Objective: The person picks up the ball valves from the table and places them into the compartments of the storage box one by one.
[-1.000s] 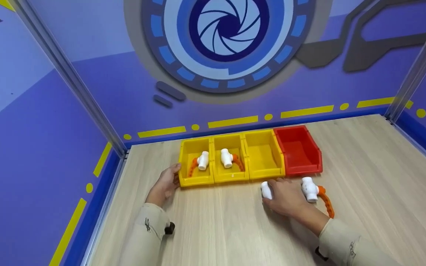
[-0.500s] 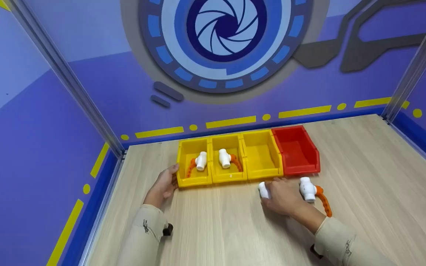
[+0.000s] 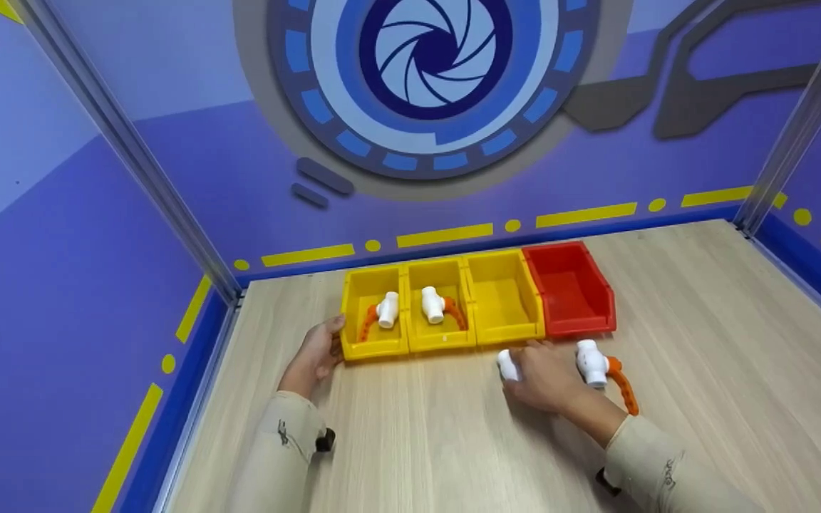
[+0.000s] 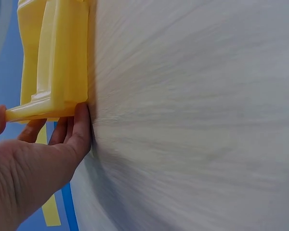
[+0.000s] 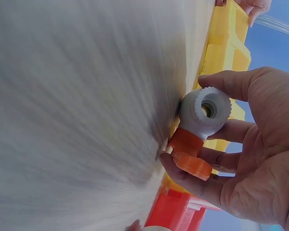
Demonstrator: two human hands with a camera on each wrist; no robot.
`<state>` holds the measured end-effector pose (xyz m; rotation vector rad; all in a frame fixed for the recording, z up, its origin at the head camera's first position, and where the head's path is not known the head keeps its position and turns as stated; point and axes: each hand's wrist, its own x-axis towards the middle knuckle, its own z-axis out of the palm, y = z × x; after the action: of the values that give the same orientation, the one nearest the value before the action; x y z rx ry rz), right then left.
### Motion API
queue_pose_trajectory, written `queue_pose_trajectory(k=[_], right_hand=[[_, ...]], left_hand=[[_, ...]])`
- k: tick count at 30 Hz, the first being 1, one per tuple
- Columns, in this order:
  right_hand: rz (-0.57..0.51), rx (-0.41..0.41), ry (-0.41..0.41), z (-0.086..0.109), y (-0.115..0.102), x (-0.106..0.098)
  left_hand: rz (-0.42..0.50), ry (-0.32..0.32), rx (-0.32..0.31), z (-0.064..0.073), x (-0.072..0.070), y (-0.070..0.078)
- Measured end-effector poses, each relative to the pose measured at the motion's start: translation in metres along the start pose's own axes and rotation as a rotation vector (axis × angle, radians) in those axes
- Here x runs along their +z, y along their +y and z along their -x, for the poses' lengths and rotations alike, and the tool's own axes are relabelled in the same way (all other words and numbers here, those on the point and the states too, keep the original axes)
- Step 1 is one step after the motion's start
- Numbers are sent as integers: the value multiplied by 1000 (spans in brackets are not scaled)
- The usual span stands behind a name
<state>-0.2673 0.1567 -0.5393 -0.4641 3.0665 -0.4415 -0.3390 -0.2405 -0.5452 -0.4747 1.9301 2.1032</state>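
My right hand (image 3: pixel 546 377) holds a white plastic ball valve (image 3: pixel 507 365) at the table in front of the bins. In the right wrist view, the thumb presses the valve's white body (image 5: pixel 212 113) while the fingers curl about its orange handle (image 5: pixel 192 163). My left hand (image 3: pixel 316 356) grips the outer side of the leftmost yellow bin (image 3: pixel 375 349), with the thumb at its rim and the fingers against its wall in the left wrist view. Another ball valve (image 3: pixel 594 363) lies right of my right hand, its orange handle pointing toward me.
One ball valve (image 3: pixel 388 311) lies in the leftmost bin and another (image 3: pixel 434 305) in the second yellow bin (image 3: pixel 446 342). A third yellow bin (image 3: pixel 507 303) and a red bin (image 3: pixel 574 292) continue the row. Printed walls border the wooden table (image 3: pixel 417 442).
The head view has shifted slightly. Both hands stay about where they were, the right on the ball valve and the left at the bin.
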Motion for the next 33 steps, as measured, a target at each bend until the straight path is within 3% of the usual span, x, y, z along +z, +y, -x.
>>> queue_pose_trajectory(k=[10, 17, 27, 33], right_hand=[[-6, -1, 45, 3, 4, 4], [-92, 54, 4, 4, 7, 3], [-128, 80, -18, 2, 7, -2], [-183, 135, -44, 1, 6, -3]], left_hand=[[-59, 4, -24, 2, -1, 5], [-58, 25, -69, 4, -2, 8], [-77, 27, -57, 3, 0, 11], [-57, 48, -92, 2, 2, 14]])
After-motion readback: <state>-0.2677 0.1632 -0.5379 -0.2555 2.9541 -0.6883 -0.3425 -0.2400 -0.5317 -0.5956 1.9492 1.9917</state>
